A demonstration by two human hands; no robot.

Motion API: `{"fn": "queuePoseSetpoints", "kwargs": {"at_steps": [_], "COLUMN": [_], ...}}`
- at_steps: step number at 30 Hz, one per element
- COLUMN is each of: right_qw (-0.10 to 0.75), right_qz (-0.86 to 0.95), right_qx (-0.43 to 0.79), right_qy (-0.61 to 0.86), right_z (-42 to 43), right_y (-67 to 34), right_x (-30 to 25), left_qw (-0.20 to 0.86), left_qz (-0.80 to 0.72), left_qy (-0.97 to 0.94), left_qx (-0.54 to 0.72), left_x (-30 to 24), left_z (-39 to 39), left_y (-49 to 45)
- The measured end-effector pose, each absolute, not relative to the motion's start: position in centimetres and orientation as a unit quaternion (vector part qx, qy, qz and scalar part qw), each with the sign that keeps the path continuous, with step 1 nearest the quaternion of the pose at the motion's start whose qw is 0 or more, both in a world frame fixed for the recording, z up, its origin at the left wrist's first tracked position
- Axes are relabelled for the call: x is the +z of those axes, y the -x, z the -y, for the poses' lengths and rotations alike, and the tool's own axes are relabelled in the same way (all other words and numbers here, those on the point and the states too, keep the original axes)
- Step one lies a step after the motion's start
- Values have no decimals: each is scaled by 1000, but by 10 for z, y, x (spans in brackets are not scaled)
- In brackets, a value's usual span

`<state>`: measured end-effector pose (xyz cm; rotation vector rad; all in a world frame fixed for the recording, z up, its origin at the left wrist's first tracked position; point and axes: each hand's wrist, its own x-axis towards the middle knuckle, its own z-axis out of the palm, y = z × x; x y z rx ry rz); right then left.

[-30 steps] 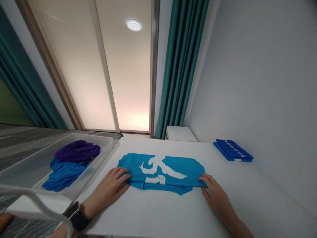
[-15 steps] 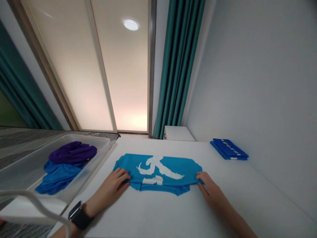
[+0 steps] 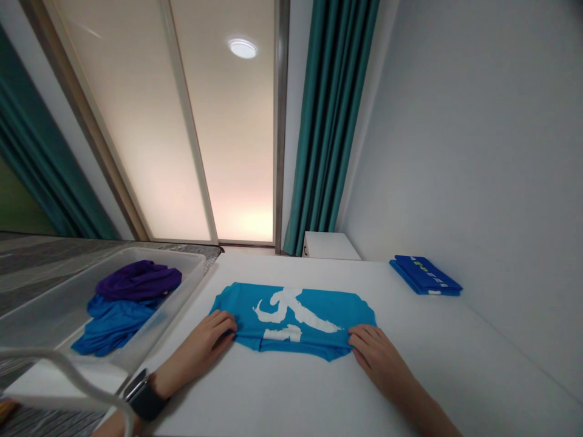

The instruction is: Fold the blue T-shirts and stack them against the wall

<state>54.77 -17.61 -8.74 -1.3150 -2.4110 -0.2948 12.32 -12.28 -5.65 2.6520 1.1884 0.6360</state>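
Observation:
A light blue shirt (image 3: 314,303) with a white brush-stroke print lies folded flat on the white table (image 3: 291,388). My left hand (image 3: 204,346) rests on its near left edge, fingers curled over the fabric. My right hand (image 3: 373,355) lies on the near right edge, fingers pressed together on the cloth. A dark watch sits on my left wrist.
A clear plastic bin (image 3: 59,309) at the left holds a purple garment (image 3: 139,280) and a blue one (image 3: 112,321). A folded dark blue shirt (image 3: 426,276) lies at the table's far right by the wall. A small white cabinet (image 3: 330,246) stands behind the table.
My right hand has slid leftward along the shirt's near edge. The left hand has stayed at the left edge.

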Motion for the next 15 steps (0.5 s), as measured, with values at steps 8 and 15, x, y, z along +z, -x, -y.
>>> {"fn": "queuePoseSetpoints", "kwargs": {"at_steps": [8, 15], "right_qw": [201, 215], "right_qz": [856, 819], "right_qx": [-29, -23], "right_qy": [475, 531], "right_z": [180, 139], "right_y": [-548, -503], "right_x": [-65, -69], "left_qw": [23, 0], "left_qz": [-399, -379], "left_qy": [-903, -909], "left_qx": [159, 171], "left_x": [-50, -44], "left_z": [126, 104], "left_y": [-122, -180]}}
